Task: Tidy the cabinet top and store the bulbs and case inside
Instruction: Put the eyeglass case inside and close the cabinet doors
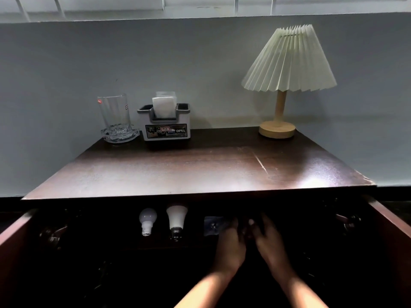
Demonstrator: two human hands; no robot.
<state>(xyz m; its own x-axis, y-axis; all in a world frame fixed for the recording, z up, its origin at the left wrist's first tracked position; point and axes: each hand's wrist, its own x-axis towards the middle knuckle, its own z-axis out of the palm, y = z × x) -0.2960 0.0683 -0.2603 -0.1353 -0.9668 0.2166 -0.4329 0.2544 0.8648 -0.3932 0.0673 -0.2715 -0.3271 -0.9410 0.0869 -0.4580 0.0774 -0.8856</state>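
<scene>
Head view shows our left hand [230,245] and right hand [269,243] in the dark cabinet, fingers curled on something unclear beside the case [212,225]; groping risks knocking the bulbs [176,218] rolling.

Both bare arms reach forward and down, side by side. The left hand [230,245] and the right hand [270,243] sit close together, almost touching, fingers pointing ahead and a little curled, backs facing up.
</scene>
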